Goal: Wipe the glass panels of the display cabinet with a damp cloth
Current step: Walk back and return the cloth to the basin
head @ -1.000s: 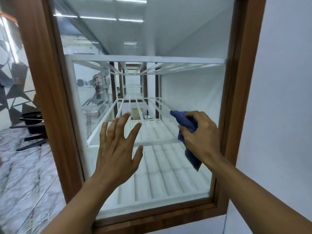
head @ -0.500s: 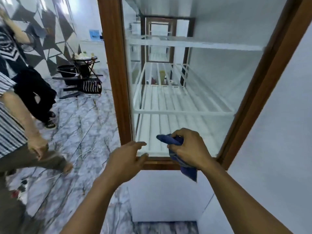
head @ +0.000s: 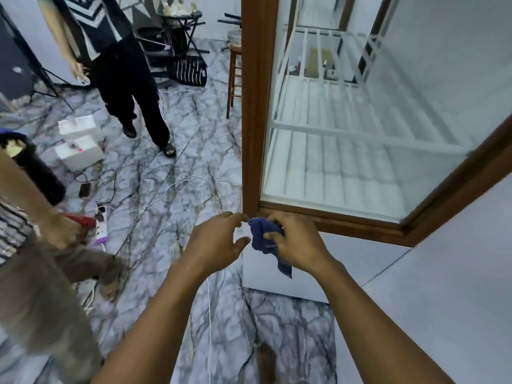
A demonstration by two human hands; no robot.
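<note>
Blue cloth (head: pixel 263 239) bunched in right hand (head: pixel 297 245), left hand (head: pixel 219 242) just beside.

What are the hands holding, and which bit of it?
The right hand grips the blue cloth by its bunched upper part; a corner hangs below. The left hand, beside it, holds nothing.

We list the cloth (head: pixel 261 239), deep blue, plain; the cabinet frame (head: pixel 250 106), reddish-brown wood grain; the shelves (head: pixel 346 167), white, slatted; the floor (head: pixel 166 195), pale grey marble with dark branching veins. We note a bystander's top (head: pixel 94 18), black with white chevrons, and black trousers (head: pixel 124 79).
</note>
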